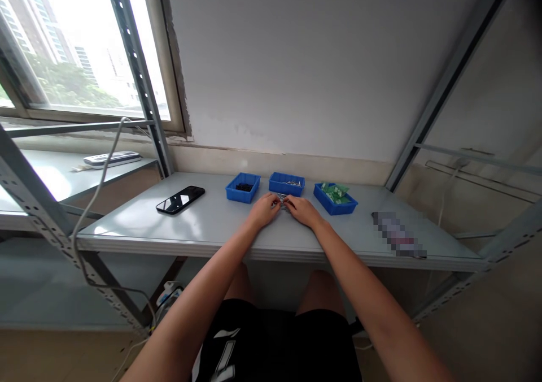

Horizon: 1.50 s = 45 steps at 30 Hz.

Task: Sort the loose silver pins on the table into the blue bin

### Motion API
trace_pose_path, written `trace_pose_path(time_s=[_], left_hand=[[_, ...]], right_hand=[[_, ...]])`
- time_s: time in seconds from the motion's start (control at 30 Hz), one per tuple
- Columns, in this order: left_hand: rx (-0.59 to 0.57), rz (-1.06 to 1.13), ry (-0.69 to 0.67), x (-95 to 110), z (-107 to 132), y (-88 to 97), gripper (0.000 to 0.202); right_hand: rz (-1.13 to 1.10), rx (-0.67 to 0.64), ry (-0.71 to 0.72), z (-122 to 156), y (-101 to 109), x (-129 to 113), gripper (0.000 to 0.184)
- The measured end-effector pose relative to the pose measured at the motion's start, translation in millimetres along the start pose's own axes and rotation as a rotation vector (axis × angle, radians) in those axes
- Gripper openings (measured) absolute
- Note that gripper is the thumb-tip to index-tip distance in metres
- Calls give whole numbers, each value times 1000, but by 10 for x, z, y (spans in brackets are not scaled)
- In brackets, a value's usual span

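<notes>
My left hand [265, 210] and my right hand [302, 210] rest close together on the grey shelf table, fingers bent inward and closed. Between the fingertips show thin, silvery metal pieces [282, 202], too small to name exactly and partly covered by the hands. Just behind the hands is a blue bin [287, 189] with slim metal parts in it. Left of my left hand stands a second blue bin [243, 195] holding small black parts. Right of my right hand, a third blue bin [336, 208] holds green packets [335, 191].
A black phone [180, 200] lies at the left of the tabletop [203, 224]. A blurred-out flat item [398, 235] lies at the right. Metal uprights frame both sides, and a white cable [99, 187] hangs at the left. A power strip [112, 157] sits on the neighbouring shelf.
</notes>
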<state>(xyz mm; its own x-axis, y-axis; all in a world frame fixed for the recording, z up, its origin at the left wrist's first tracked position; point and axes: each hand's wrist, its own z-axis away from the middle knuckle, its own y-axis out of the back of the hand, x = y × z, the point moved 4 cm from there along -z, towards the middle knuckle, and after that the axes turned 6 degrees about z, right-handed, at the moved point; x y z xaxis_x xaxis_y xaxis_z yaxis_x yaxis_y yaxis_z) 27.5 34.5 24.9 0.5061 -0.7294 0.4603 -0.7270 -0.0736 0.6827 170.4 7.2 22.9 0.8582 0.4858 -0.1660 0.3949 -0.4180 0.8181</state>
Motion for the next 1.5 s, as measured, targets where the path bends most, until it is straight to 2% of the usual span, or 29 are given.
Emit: trace_pose_path(time_s=[0.27, 0.53, 0.8, 1.03, 1.5], left_hand=[[6, 13, 1, 22, 7, 20, 18], [-17, 7, 25, -61, -6, -25, 16], [-71, 10, -10, -113, -15, -94, 15], [-16, 14, -22, -67, -5, -43, 17], [-5, 30, -25, -27, 5, -18, 16]], right_hand=[[39, -45, 14, 5, -34, -43, 15], [27, -2, -42, 8, 17, -5, 16], [20, 18, -51, 5, 47, -56, 17], [33, 19, -65, 2, 49, -52, 19], [111, -119, -39, 0, -41, -28, 20]])
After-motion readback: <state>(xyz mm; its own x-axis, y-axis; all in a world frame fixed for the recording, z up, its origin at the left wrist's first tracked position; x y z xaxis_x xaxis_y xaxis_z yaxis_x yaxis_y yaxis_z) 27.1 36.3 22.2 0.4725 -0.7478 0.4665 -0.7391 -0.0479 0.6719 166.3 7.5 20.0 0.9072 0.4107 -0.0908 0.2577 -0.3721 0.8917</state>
